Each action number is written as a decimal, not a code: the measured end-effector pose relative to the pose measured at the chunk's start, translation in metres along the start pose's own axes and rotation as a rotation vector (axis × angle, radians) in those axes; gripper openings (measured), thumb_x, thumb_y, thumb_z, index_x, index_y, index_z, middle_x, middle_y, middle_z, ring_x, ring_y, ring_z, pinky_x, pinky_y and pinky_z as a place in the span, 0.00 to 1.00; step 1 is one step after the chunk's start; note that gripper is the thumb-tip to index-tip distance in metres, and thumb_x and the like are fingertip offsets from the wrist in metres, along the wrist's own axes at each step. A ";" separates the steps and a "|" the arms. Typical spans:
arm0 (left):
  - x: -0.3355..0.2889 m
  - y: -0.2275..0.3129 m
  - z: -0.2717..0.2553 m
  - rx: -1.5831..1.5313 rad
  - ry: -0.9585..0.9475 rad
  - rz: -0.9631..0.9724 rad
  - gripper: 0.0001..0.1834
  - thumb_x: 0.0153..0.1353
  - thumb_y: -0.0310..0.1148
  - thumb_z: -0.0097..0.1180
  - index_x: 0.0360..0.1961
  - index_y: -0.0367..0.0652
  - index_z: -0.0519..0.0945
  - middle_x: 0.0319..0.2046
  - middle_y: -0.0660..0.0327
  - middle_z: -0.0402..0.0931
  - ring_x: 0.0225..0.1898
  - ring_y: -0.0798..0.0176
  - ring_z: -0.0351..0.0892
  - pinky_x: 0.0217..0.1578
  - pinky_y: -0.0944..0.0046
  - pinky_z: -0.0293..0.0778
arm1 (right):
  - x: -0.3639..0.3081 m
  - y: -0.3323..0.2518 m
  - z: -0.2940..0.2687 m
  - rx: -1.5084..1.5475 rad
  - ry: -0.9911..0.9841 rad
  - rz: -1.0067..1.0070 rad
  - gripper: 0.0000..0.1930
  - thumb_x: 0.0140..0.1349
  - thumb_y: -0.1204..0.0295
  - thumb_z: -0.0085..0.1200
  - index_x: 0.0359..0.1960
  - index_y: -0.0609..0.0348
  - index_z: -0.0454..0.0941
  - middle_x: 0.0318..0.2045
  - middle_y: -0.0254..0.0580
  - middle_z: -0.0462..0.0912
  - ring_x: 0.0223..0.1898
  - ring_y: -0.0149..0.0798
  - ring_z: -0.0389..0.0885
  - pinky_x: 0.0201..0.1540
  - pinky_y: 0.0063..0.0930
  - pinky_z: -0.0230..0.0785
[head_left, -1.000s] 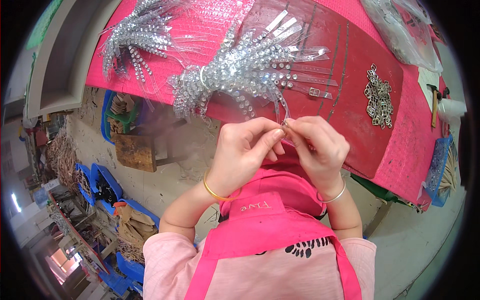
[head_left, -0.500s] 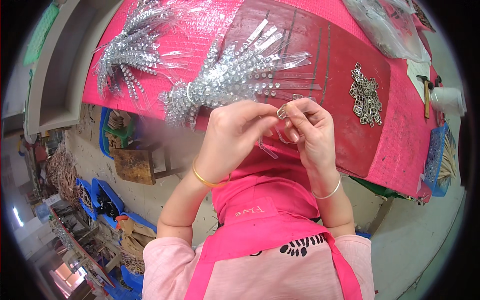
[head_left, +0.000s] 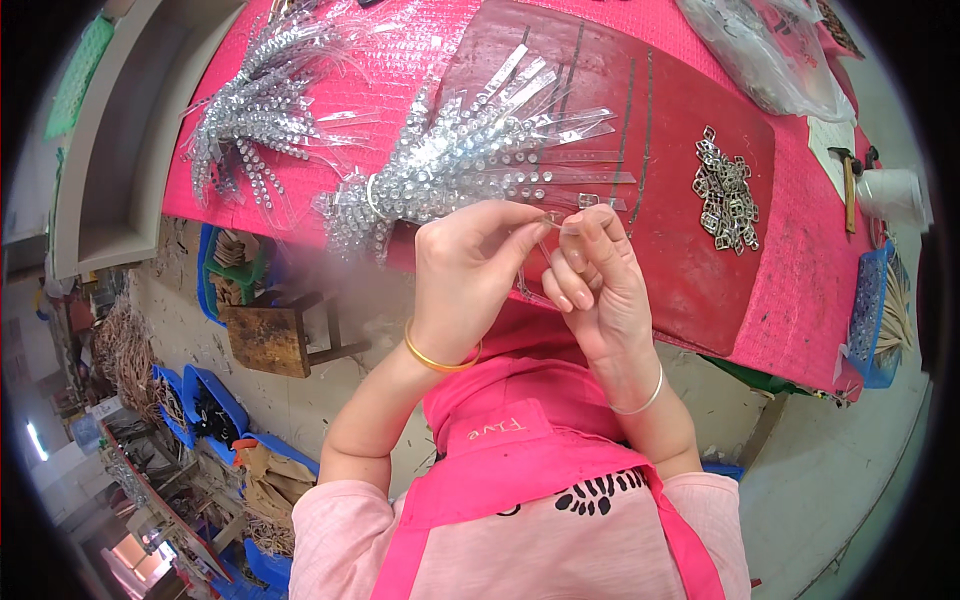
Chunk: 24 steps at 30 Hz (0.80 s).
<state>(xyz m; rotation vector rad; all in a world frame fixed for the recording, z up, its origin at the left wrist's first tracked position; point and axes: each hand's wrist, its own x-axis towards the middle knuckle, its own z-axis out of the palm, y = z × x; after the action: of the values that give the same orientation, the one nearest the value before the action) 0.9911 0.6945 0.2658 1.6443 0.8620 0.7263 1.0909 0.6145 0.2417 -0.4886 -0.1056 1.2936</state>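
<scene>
My left hand [head_left: 470,270] is closed, thumb and index finger pinching a small metal buckle [head_left: 551,218] that their tips partly hide. Close beside it, my right hand [head_left: 603,280] pinches a clear plastic strap [head_left: 569,230] at the buckle, its other fingers curled. A loop of the strap hangs between and below the hands. Just beyond my fingertips, another buckle [head_left: 588,201] sits at the end of a clear strap. Left of it lies a tied bundle of clear straps set with shiny stones [head_left: 420,180]. A pile of silver buckles [head_left: 728,195] rests to the right.
A dark red mat [head_left: 690,290] covers part of the pink-covered table [head_left: 790,300]. Another stone-studded strap bundle [head_left: 260,120] lies far left. At the right are a plastic bag [head_left: 770,60], a hammer [head_left: 850,190], a white roll [head_left: 890,195] and a blue basket [head_left: 875,320]. A wooden stool [head_left: 268,338] stands below left.
The buckle at my fingertips has shifted slightly left and turned, now at my left fingertips. My right hand has drawn in lower and left, with the strap showing in its pinch.
</scene>
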 end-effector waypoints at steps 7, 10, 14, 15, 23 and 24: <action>-0.004 -0.001 0.003 -0.065 0.038 -0.043 0.04 0.48 0.22 0.56 0.26 0.32 0.78 0.20 0.58 0.77 0.22 0.73 0.75 0.22 0.73 0.70 | 0.000 0.005 0.008 -0.064 0.214 0.033 0.04 0.58 0.70 0.47 0.28 0.55 0.69 0.15 0.30 0.67 0.10 0.23 0.58 0.15 0.18 0.53; -0.007 -0.003 0.004 -0.076 0.036 -0.025 0.04 0.48 0.21 0.55 0.27 0.32 0.78 0.21 0.58 0.77 0.22 0.72 0.75 0.22 0.73 0.70 | 0.002 0.006 0.003 -0.032 0.077 0.060 0.07 0.58 0.71 0.46 0.23 0.55 0.65 0.16 0.29 0.68 0.09 0.23 0.56 0.15 0.19 0.50; -0.006 -0.006 0.004 0.056 0.041 0.222 0.06 0.46 0.19 0.56 0.28 0.34 0.77 0.22 0.57 0.76 0.23 0.69 0.75 0.22 0.73 0.69 | 0.002 0.010 0.007 -0.183 0.115 -0.077 0.07 0.59 0.71 0.47 0.23 0.55 0.66 0.15 0.28 0.67 0.09 0.21 0.55 0.14 0.17 0.47; -0.005 -0.008 0.004 0.055 0.041 0.222 0.06 0.46 0.19 0.56 0.28 0.34 0.77 0.22 0.57 0.76 0.23 0.69 0.75 0.22 0.73 0.69 | 0.000 0.011 0.005 -0.243 0.141 -0.122 0.06 0.57 0.71 0.49 0.24 0.55 0.66 0.16 0.27 0.67 0.11 0.20 0.56 0.14 0.15 0.48; -0.001 -0.018 -0.001 0.221 0.037 0.573 0.09 0.42 0.18 0.56 0.28 0.36 0.77 0.25 0.57 0.75 0.23 0.62 0.75 0.21 0.69 0.70 | 0.000 0.018 0.007 -0.333 0.128 -0.209 0.12 0.56 0.70 0.51 0.39 0.60 0.66 0.20 0.27 0.68 0.16 0.18 0.60 0.16 0.10 0.50; -0.001 -0.019 -0.002 0.220 0.037 0.573 0.09 0.42 0.18 0.56 0.28 0.36 0.77 0.25 0.57 0.75 0.23 0.62 0.75 0.21 0.69 0.70 | 0.000 0.017 0.007 -0.356 0.118 -0.216 0.13 0.56 0.70 0.51 0.41 0.61 0.67 0.20 0.26 0.68 0.16 0.17 0.60 0.17 0.10 0.51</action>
<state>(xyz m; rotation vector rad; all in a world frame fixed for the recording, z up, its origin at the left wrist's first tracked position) 0.9861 0.6978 0.2480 2.1134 0.5012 1.0831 1.0730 0.6196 0.2405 -0.8330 -0.2854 1.0337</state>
